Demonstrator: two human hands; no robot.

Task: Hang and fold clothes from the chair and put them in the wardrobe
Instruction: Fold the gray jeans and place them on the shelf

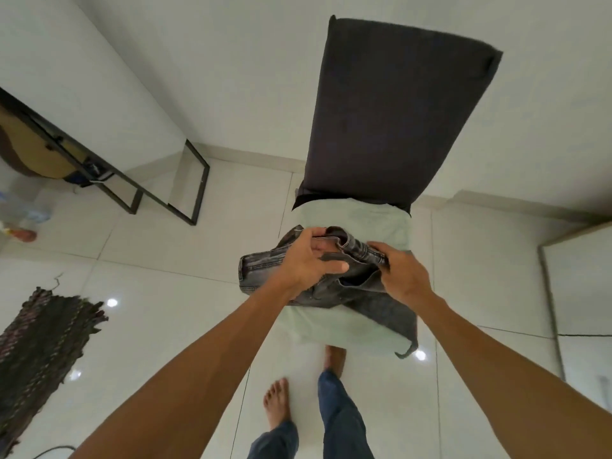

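I have both hands on the jeans point(331, 286) atop the chair point(390, 111); left hand point(308, 260) and right hand point(402, 276) pinch the waistband, ready to lift for folding.

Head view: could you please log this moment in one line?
left hand grips grey jeans | right hand grips jeans | jeans atop green cloth on chair

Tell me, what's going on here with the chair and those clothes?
A barefoot person stands in front of a dark chair and works on the clothes piled on its seat. Both hands hold a bunched grey denim garment. The left hand grips it near the middle and the right hand pinches its waistband. The denim lies on top of a pale green garment spread over the seat. Neither piece is folded or hung yet.
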